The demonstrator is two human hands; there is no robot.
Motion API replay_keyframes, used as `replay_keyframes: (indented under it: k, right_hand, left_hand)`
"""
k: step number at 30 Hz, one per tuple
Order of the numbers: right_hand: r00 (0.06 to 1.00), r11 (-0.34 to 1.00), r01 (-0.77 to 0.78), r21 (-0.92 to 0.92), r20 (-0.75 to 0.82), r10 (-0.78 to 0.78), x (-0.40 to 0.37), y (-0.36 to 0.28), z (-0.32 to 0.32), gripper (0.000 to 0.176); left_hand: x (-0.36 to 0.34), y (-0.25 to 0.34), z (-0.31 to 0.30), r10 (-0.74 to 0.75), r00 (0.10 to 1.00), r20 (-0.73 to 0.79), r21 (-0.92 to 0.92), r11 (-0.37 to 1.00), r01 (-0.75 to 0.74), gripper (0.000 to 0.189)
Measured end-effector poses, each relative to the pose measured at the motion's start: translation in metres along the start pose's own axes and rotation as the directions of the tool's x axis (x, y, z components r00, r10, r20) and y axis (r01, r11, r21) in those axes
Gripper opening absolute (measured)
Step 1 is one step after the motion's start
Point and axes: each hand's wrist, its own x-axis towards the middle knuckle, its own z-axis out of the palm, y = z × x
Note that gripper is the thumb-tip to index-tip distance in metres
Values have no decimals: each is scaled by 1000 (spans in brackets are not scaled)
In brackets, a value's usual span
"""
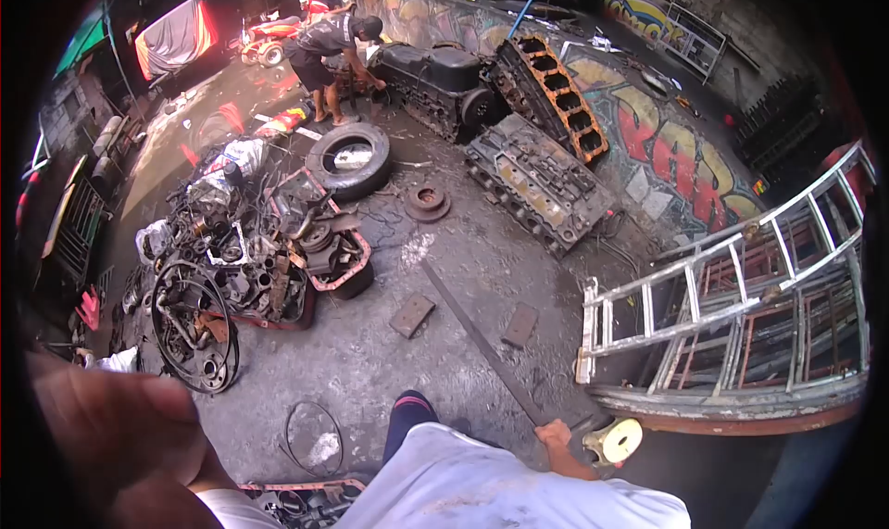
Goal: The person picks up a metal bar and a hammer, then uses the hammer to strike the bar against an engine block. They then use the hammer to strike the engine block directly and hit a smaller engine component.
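My right hand (556, 435), low and right of centre, is closed round the near end of a long, dark metal bar (482, 340). The bar slants away across the floor to the upper left. A pale yellow round piece with a hole in its middle (619, 442) shows just right of that hand. My left hand (120, 432) is raised close to the camera at the lower left, large and out of focus, so its finger pose is unclear. Two flat rusty blocks, a left one (412, 315) and a right one (519, 326), lie on either side of the bar.
Greasy engine parts (236, 251) are heaped left, beside a tyre (348, 161). Engine blocks, one with a rusty top (560, 103), stand at the back right. A metal ladder (732, 293) lies on frames at right. Another person (324, 52) bends over an engine (431, 84).
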Motion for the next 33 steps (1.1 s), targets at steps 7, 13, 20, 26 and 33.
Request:
replay_keyframes:
  k: [7, 13, 20, 26, 33]
  right_hand:
    - [982, 992, -120, -45, -153, 112, 126, -79, -61, 64]
    - [950, 953, -298, -46, -115, 291, 104, -111, -73, 57]
    - [899, 905, -424, -28, -135, 417, 173, -179, -121, 48]
    - [914, 916, -397, -60, -122, 388, 279, -234, -151, 50]
    - [968, 961, -249, -120, -69, 242, 391, -333, -307, 53]
  left_hand:
    - [-94, -142, 19, -57, 986, -155, -228, 973, 20, 71]
    - [-127, -247, -9, -101, 985, -140, -228, 971, 68, 74]
    - [-166, -365, -24, -196, 974, -117, -160, 971, 176, 78]
    - [-324, -464, 17, -841, 320, -437, -165, 425, 890, 55]
    - [-713, -310, 170, -651, -482, -586, -98, -534, 840, 27]
